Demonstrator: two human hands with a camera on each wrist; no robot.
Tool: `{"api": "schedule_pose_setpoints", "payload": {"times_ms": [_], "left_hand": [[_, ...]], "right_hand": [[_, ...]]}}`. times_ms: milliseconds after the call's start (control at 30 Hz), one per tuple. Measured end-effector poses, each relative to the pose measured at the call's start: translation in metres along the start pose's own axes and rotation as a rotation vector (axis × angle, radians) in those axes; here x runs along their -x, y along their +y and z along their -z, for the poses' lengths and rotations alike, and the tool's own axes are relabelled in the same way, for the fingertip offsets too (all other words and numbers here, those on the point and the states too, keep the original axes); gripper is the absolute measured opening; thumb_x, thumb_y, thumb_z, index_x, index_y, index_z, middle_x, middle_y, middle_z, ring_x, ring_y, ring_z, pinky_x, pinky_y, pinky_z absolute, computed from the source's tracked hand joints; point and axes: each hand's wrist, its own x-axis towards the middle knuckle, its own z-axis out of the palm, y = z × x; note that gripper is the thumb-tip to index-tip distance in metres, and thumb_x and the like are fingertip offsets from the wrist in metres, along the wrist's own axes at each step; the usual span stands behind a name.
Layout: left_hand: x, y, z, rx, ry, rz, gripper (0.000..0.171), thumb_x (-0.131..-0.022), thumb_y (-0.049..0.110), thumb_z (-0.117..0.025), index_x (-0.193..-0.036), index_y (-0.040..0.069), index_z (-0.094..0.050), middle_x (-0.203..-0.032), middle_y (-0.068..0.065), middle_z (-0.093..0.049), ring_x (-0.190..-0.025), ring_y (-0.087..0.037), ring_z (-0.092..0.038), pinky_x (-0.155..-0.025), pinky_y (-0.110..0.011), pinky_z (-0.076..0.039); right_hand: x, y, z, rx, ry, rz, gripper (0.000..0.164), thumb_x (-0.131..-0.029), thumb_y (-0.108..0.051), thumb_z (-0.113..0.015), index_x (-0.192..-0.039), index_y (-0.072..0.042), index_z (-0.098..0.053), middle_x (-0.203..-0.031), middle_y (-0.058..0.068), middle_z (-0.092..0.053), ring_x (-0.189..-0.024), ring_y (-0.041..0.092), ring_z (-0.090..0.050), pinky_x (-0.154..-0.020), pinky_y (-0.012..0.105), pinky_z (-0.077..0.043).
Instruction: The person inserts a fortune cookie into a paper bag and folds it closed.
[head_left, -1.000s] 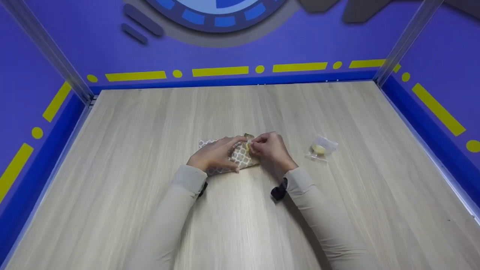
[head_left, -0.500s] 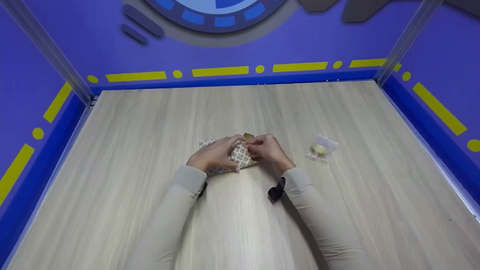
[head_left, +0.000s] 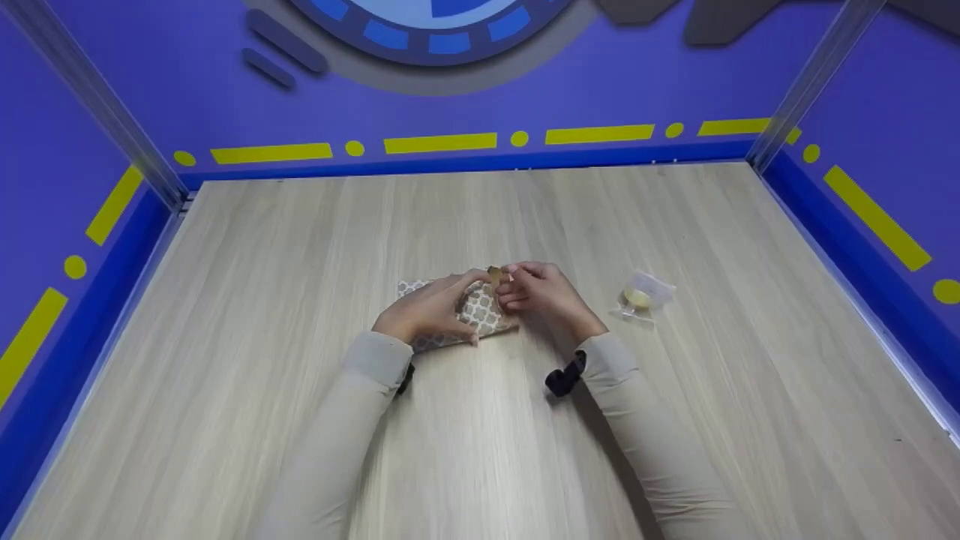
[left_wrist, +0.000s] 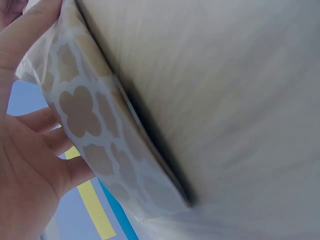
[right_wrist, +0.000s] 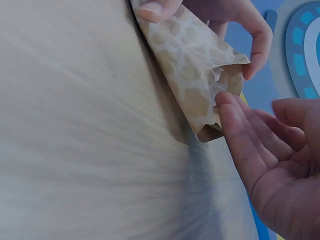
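A tan paper bag (head_left: 481, 309) with a white lattice pattern lies at mid-table, its torn-edged mouth towards the right. My left hand (head_left: 435, 307) grips it from the left, thumb on the near edge and fingers on the far edge, as the left wrist view shows on the patterned bag (left_wrist: 95, 120). At the bag's mouth is my right hand (head_left: 546, 296). In the right wrist view its fingertips (right_wrist: 227, 102) touch the rim, with the thumb held apart. Crumpled clear plastic (right_wrist: 216, 87) shows inside the mouth; what else the bag contains is hidden.
To the right of the hands, a small clear plastic packet (head_left: 643, 298) with a pale yellow round thing inside lies on the wood-grain table (head_left: 480, 450). Blue-purple panels (head_left: 450, 112) with yellow dashes stand along the back and both sides.
My right hand has moved slightly right, and its fingers have loosened from their pinch at the bag's mouth. My left hand and the bag have stayed in place.
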Motion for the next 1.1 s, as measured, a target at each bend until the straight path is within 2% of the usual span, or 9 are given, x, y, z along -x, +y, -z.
{"api": "schedule_pose_setpoints", "payload": {"times_ms": [200, 400, 600, 700, 800, 867, 1000, 1033, 1100], "left_hand": [[0.000, 0.000, 0.000, 0.001, 0.004, -0.008, 0.090, -0.069, 0.035, -0.086, -0.143, 0.035, -0.034, -0.143, -0.005, -0.048, -0.130, -0.025, -0.047, -0.106, -0.042, -0.040], [0.000, 0.000, 0.000, -0.002, 0.003, -0.004, 0.091, -0.068, 0.036, -0.087, -0.142, 0.036, -0.034, -0.144, -0.005, -0.048, -0.130, -0.025, -0.047, -0.106, -0.043, -0.040], [0.000, 0.002, 0.001, -0.001, 0.005, -0.005, 0.093, -0.068, 0.036, -0.087, -0.144, 0.035, -0.033, -0.146, -0.007, -0.046, -0.133, -0.026, -0.045, -0.108, -0.045, -0.038], [-0.001, 0.002, 0.001, 0.008, 0.012, -0.011, 0.093, -0.067, 0.034, -0.088, -0.142, 0.036, -0.033, -0.144, -0.007, -0.047, -0.132, -0.026, -0.046, -0.107, -0.045, -0.039], [-0.002, 0.002, 0.001, 0.011, 0.014, -0.028, 0.092, -0.067, 0.033, -0.088, -0.141, 0.035, -0.034, -0.143, -0.007, -0.049, -0.131, -0.026, -0.047, -0.107, -0.044, -0.039], [-0.002, 0.002, 0.001, 0.010, 0.016, -0.037, 0.091, -0.066, 0.033, -0.088, -0.140, 0.034, -0.035, -0.142, -0.007, -0.050, -0.130, -0.026, -0.048, -0.107, -0.044, -0.039], [-0.001, 0.002, 0.000, 0.012, 0.026, -0.036, 0.089, -0.066, 0.033, -0.088, -0.138, 0.034, -0.035, -0.139, -0.008, -0.053, -0.127, -0.026, -0.051, -0.105, -0.044, -0.041], [-0.001, 0.001, 0.000, 0.016, 0.030, -0.030, 0.090, -0.066, 0.033, -0.088, -0.138, 0.034, -0.035, -0.139, -0.008, -0.053, -0.126, -0.026, -0.052, -0.105, -0.043, -0.042], [-0.001, 0.001, 0.000, 0.021, 0.034, -0.021, 0.089, -0.066, 0.033, -0.089, -0.138, 0.035, -0.036, -0.139, -0.007, -0.053, -0.126, -0.025, -0.052, -0.105, -0.043, -0.042]], "right_hand": [[0.002, 0.001, -0.001, -0.040, -0.064, -0.019, 0.050, -0.106, -0.027, -0.029, -0.146, 0.003, -0.030, -0.118, 0.031, -0.062, -0.086, 0.017, -0.071, -0.082, 0.031, -0.056], [0.003, 0.000, -0.011, -0.105, -0.035, -0.112, 0.058, -0.105, -0.040, -0.028, -0.150, -0.005, -0.025, -0.103, 0.016, -0.064, -0.082, 0.016, -0.067, -0.079, 0.029, -0.056], [0.002, -0.002, -0.024, -0.116, -0.043, -0.158, 0.064, -0.102, -0.050, -0.027, -0.154, -0.014, -0.017, -0.110, 0.013, -0.057, -0.090, 0.017, -0.063, -0.078, 0.028, -0.054], [0.002, -0.001, -0.026, -0.139, -0.090, -0.128, 0.067, -0.101, -0.054, -0.023, -0.155, -0.017, -0.010, -0.092, 0.005, -0.054, -0.080, 0.011, -0.057, -0.071, 0.025, -0.049], [0.002, 0.000, -0.027, -0.151, -0.156, -0.095, 0.064, -0.100, -0.056, -0.020, -0.148, -0.013, -0.020, -0.075, -0.003, -0.039, -0.064, 0.008, -0.041, -0.060, 0.023, -0.037], [0.002, 0.001, -0.027, -0.143, -0.180, -0.085, 0.064, -0.100, -0.056, -0.018, -0.147, -0.013, -0.019, -0.071, -0.004, -0.031, -0.060, 0.009, -0.030, -0.056, 0.024, -0.029], [0.002, 0.001, -0.026, -0.124, -0.191, -0.108, 0.068, -0.101, -0.056, -0.017, -0.155, -0.016, -0.007, -0.078, -0.001, -0.043, -0.071, 0.009, -0.050, -0.065, 0.024, -0.044], [0.003, 0.000, -0.026, -0.121, -0.187, -0.114, 0.068, -0.101, -0.056, -0.017, -0.156, -0.018, 0.000, -0.086, 0.002, -0.051, -0.079, 0.010, -0.056, -0.071, 0.025, -0.049], [0.003, 0.000, -0.025, -0.124, -0.187, -0.119, 0.068, -0.101, -0.055, -0.019, -0.156, -0.018, -0.001, -0.111, 0.012, -0.057, -0.098, 0.018, -0.062, -0.083, 0.030, -0.053]]}}
